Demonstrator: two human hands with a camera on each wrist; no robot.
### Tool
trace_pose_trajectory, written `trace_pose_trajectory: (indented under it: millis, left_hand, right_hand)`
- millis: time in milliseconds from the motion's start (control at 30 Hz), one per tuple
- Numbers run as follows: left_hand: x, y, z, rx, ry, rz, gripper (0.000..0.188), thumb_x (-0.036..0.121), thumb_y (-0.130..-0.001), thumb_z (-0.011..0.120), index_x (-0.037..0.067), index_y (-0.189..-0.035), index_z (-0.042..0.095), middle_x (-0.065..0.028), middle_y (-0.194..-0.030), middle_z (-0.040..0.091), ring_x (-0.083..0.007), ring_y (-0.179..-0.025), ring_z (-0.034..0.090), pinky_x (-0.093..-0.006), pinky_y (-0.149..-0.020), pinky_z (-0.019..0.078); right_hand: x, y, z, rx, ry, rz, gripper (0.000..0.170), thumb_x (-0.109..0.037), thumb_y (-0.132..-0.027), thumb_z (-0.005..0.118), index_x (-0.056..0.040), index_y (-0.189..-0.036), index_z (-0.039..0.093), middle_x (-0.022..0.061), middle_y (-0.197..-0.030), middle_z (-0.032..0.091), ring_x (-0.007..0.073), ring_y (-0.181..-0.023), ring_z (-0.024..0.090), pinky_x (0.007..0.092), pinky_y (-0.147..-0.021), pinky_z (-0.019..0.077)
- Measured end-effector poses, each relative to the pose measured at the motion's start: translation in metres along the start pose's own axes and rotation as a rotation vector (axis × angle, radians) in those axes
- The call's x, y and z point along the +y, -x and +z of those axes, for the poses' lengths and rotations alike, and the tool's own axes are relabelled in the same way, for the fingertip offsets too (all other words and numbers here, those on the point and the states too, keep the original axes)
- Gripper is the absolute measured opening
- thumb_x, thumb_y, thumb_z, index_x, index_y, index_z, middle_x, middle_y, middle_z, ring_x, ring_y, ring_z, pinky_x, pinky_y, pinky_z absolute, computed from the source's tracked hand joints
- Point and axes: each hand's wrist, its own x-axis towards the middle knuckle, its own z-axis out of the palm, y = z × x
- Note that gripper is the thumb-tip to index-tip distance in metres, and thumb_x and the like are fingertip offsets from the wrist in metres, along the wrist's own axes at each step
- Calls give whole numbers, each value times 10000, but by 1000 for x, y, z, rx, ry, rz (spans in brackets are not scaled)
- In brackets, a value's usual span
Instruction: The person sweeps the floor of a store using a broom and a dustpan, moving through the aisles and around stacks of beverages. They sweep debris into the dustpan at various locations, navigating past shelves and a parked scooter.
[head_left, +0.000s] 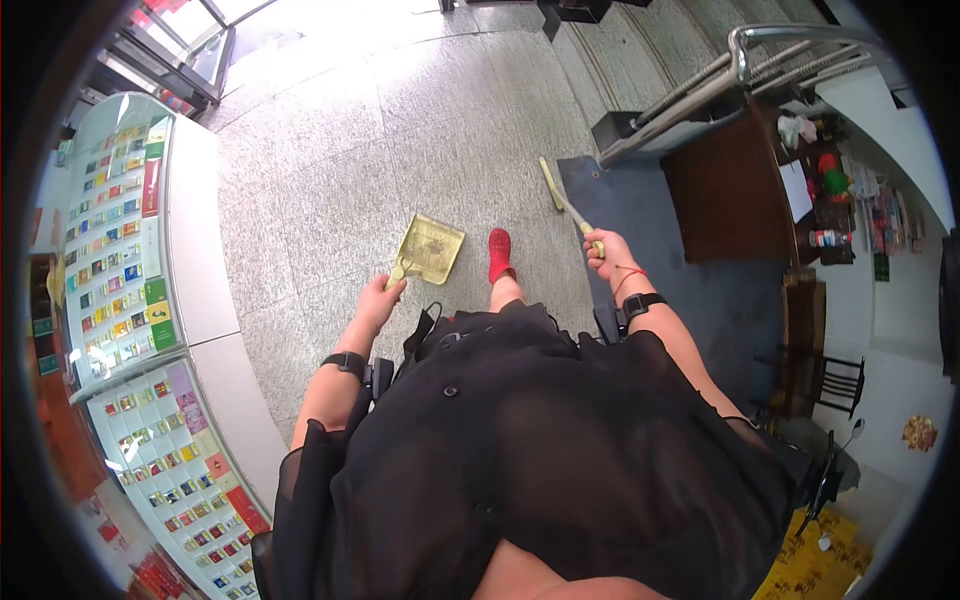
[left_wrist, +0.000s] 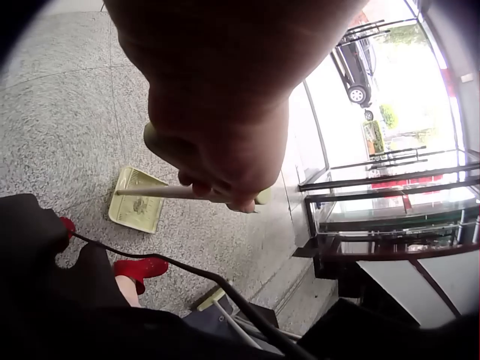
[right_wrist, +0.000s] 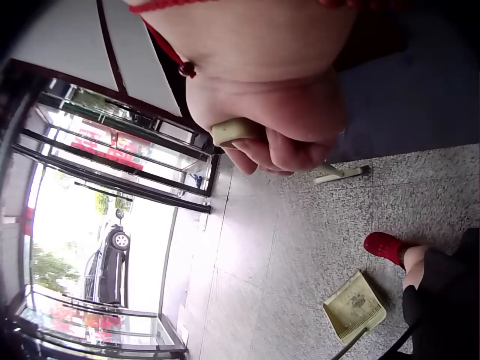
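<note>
My left hand (head_left: 378,303) grips the handle of a pale yellow dustpan (head_left: 436,250), whose pan is over the speckled floor with dark debris on it. In the left wrist view the fingers of the left hand (left_wrist: 221,154) curl round that handle above the dustpan (left_wrist: 138,201). My right hand (head_left: 612,258) holds a long-handled broom (head_left: 572,212), its narrow head (head_left: 550,182) at the edge of a dark mat. The right wrist view has the right hand (right_wrist: 270,127) curled round the handle end, with the broom head (right_wrist: 342,175) beyond it.
A red shoe (head_left: 500,252) stands between dustpan and broom. On the left is a glass display counter (head_left: 120,240) with small packets. A dark mat (head_left: 640,215), steps with a metal railing (head_left: 690,90) and a brown desk (head_left: 725,185) are on the right. Glass doors (right_wrist: 112,157) show a parked car outside.
</note>
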Motion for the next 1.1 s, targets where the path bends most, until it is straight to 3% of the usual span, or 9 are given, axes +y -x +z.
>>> trace_pose_trajectory:
  millis: [33,200,400,567,667,700,767,867,1100]
  left_hand:
    - [2,-4,0,10,56,-2,327,323,-775,602,10,-872,602,-63,-652,582,-142,-597,543,-288,-571,425]
    - [17,-35,-3,63,-3,-53,338,325,-756,612,-1,-843,610,-81,-654,599,-162,-610,564,-309,-581,436]
    - [82,-76,6,67,55,-105,334,318,-757,608,-4,-842,605,-80,-662,599,-162,-611,564,-305,-576,435]
    - [115,-121,17,59,41,-143,255,252,-769,617,10,-844,586,-33,-658,554,-118,-597,506,-280,-557,415]
    - [141,-143,23,70,32,-133,255,256,-767,618,7,-817,586,-34,-655,554,-116,-592,506,-280,-551,411]
    - [147,-149,23,73,-17,-131,334,318,-757,607,-8,-827,596,-91,-672,602,-173,-620,574,-316,-589,444]
    - [160,-162,21,79,5,-138,334,315,-758,609,-12,-826,595,-90,-672,600,-170,-620,571,-315,-589,443]
    - [167,-182,20,97,62,-150,328,305,-765,612,-17,-821,588,-74,-669,581,-151,-610,543,-305,-580,436]
    - [208,-231,17,50,122,-133,309,315,-754,619,13,-813,594,-42,-636,571,-117,-561,520,-275,-530,416]
  right_hand:
    - [-5,-8,7,17,22,7,102,-88,-731,535,-94,-772,442,-2,-579,440,51,-396,362,181,-320,229]
    - [-25,-62,27,-67,123,65,113,-71,-693,534,-85,-755,440,-5,-576,422,65,-391,343,195,-324,225]
    - [-74,-65,67,-357,550,197,333,-33,-724,518,-78,-1037,416,12,-618,420,79,-420,356,216,-347,208]
    - [-155,-80,69,-463,480,318,571,-37,-721,503,-14,-1272,358,25,-658,453,58,-421,330,189,-368,234]
    - [-191,-89,59,-564,553,283,587,-35,-721,502,-13,-1285,341,36,-671,468,56,-418,328,189,-366,233]
    - [-201,-89,55,-570,561,287,587,-35,-721,502,-13,-1285,341,36,-671,468,56,-418,328,189,-366,233]
    - [-219,-89,46,-435,489,202,324,-56,-708,505,-30,-1031,518,-5,-623,428,41,-436,323,187,-362,202]
    - [-248,-102,27,-426,430,170,351,-47,-709,502,-40,-1060,520,-6,-618,430,44,-429,320,188,-360,202]
    - [-284,-163,7,-192,304,17,491,-36,-743,525,-78,-1208,375,18,-619,450,61,-422,369,191,-342,247]
